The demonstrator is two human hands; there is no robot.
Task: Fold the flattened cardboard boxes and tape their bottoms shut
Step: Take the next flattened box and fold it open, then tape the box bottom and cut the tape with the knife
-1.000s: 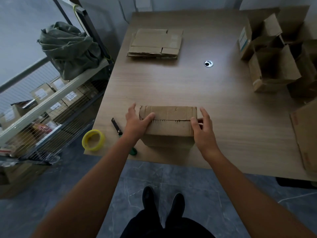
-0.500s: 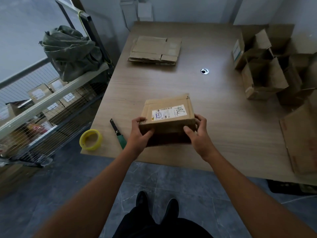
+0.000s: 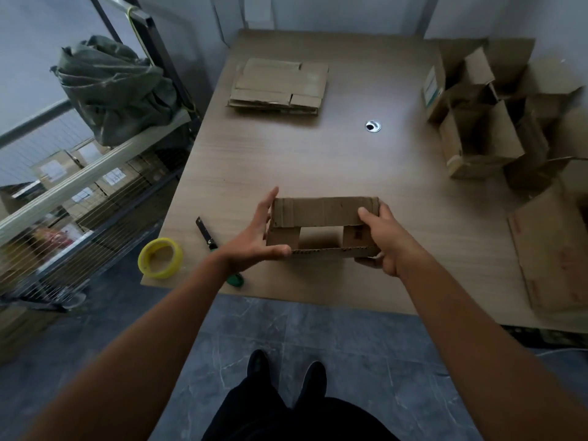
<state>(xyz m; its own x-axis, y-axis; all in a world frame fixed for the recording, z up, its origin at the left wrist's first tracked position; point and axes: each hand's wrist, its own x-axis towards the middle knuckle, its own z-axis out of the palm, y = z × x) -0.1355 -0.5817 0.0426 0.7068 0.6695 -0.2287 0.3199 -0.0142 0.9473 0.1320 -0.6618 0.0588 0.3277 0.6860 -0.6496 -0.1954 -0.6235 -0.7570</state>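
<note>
Head view: a pale wood-grain desk (image 3: 318, 160) stands against light walls over a grey marbled floor (image 3: 350, 351). To its left, a metal shelf rack (image 3: 95, 173) carries a crumpled green bag (image 3: 114, 90) and labelled cartons. At the far side of the desk lies a stack of flattened boxes (image 3: 276, 87), with a round cable grommet (image 3: 373, 126) nearby. Folded open boxes (image 3: 477, 138) crowd the right edge, beside a large flat cardboard sheet (image 3: 553, 249). A yellow tape roll (image 3: 160, 257) sits on the near left corner, next to a green-handled cutter (image 3: 206, 233) partly hidden by the left forearm. Over the near edge, the box (image 3: 323, 213) is held with its open side up. The left hand (image 3: 251, 243) has a flat grip, fingers straight against the box's left side. The right hand (image 3: 385, 243) has its grip curled round the right end.
</note>
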